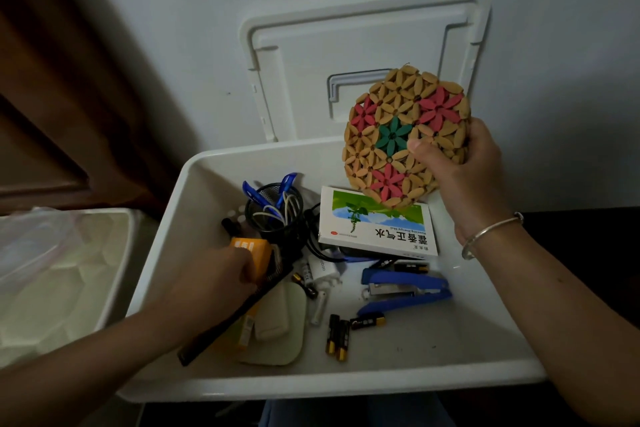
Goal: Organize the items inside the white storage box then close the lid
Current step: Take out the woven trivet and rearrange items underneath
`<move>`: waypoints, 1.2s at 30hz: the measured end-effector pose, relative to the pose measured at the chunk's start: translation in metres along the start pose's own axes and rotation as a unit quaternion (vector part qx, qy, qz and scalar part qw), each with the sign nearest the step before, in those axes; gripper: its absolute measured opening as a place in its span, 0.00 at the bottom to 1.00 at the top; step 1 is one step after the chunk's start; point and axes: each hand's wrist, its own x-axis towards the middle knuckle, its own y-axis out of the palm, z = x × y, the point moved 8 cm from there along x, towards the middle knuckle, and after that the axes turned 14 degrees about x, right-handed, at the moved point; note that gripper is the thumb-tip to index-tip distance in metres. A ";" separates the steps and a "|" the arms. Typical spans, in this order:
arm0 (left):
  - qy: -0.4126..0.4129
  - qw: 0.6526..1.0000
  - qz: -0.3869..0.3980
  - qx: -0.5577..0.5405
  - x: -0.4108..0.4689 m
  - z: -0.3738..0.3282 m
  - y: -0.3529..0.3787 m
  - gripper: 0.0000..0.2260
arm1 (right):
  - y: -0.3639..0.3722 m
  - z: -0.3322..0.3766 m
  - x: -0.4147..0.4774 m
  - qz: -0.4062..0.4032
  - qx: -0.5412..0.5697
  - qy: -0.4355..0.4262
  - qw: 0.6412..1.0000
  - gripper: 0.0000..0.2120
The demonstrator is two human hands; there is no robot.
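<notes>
The white storage box (332,381) lies open below me, its lid (363,45) leaning upright against the wall behind. My right hand (460,170) holds a round woven trivet (398,121) with red and green flowers above the box's back right corner. My left hand (214,284) is down in the box's left side, closed on an orange box (252,250). A black rod (242,308) passes under that hand. Inside lie a white medicine box (377,222), a blue stapler (405,288), loose batteries (337,333), a white charger (323,270) and a black mesh pen cup (273,211).
A second translucent white container (62,281) stands to the left of the box. A dark brown wooden door or cabinet (52,97) fills the upper left. The white wall is right behind the lid. A pale flat pad (287,333) lies at the box's front left.
</notes>
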 end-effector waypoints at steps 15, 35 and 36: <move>0.041 0.992 -0.053 0.106 0.014 -0.063 0.012 0.06 | -0.001 -0.001 0.000 -0.001 0.015 0.005 1.000 0.15; 0.449 0.829 -0.215 0.254 -0.008 -0.176 0.020 0.23 | -0.005 0.000 0.001 -0.009 -0.001 -0.002 1.000 0.16; 0.439 0.834 -0.206 0.263 -0.005 -0.184 0.024 0.25 | -0.005 -0.001 0.002 -0.008 -0.003 -0.001 1.000 0.16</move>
